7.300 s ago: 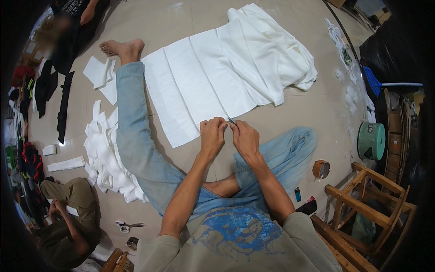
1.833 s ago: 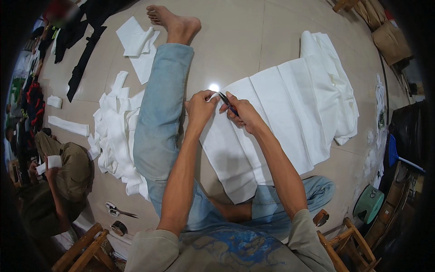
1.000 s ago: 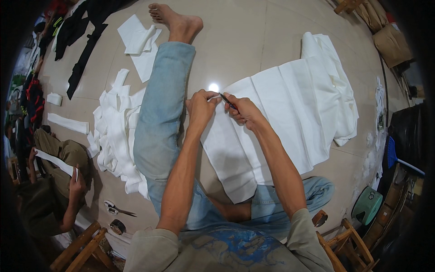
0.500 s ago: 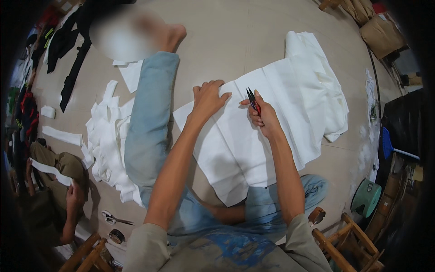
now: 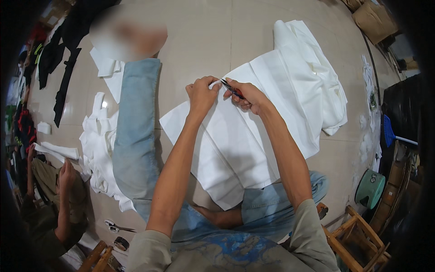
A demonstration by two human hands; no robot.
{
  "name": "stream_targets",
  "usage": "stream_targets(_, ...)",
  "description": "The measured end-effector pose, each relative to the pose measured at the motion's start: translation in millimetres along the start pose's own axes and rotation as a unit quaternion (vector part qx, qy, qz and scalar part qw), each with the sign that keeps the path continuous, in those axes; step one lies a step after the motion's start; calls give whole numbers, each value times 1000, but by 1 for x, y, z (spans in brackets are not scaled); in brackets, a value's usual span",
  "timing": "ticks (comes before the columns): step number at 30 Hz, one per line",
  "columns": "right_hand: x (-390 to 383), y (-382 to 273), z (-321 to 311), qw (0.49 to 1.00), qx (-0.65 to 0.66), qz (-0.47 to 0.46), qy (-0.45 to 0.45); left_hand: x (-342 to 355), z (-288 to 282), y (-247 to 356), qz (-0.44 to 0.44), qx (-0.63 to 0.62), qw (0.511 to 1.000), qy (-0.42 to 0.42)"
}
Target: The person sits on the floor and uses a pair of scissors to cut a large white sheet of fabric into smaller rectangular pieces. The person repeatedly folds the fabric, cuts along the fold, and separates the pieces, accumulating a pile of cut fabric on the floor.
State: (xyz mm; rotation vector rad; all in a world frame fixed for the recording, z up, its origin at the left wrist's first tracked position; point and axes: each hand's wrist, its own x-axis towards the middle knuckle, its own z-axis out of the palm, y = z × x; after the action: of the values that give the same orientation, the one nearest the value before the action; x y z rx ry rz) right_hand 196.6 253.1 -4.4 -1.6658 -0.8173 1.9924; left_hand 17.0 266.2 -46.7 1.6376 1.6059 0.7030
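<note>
A wide sheet of white fabric [image 5: 235,145] lies on the floor in front of me and partly over my bent leg, its far right part bunched into folds. At its far edge my left hand [image 5: 201,96] is closed, pinching a bit of the edge so that it curls up. My right hand [image 5: 250,96] grips a pair of small thread snips [image 5: 237,93] with red on the handles. The dark blades point toward the pinched edge and meet it beside my left fingers. Whether they have cut into the cloth I cannot tell.
White fabric strips [image 5: 100,149] are heaped left of my outstretched leg [image 5: 136,122]. Another person's hand [image 5: 67,174] handles a white strip at far left. Scissors [image 5: 118,227] and a tape roll [image 5: 121,243] lie on the floor. A wooden stool [image 5: 355,231] stands at lower right.
My right hand has brought the snips left to the fabric's far edge. My left hand, flat on the cloth before, now pinches and lifts that edge.
</note>
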Motion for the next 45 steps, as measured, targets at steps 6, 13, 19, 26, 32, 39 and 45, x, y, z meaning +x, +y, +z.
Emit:
stream_targets(6, 1, -1, -4, 1000, 4, 7, -28, -2, 2, -3, 33, 19, 999, 29)
stream_targets(13, 6, -4, -5, 999, 11, 12, -31, -1, 3, -7, 38, 24, 998, 38)
stream_targets(19, 9, -5, -3, 999, -5, 24, -20, 1, 1, -9, 36, 36, 999, 12)
stream_targets(26, 5, -1, 3, 997, 74, -30, 1, -2, -5, -8, 63, 40, 997, -9)
stream_targets(32, -46, 55, 14, 968, 145, -161, 127, -28, -58, -14, 17, 110, 991, -77)
stream_targets(39, -121, 141, 61, 976, 67, -133, 156, -67, -91, -56, -13, 58, 998, -14)
stream_targets(45, -83, 94, 91, 920, -209, -283, 171, -74, -86, -69, -46, -26, 998, 36)
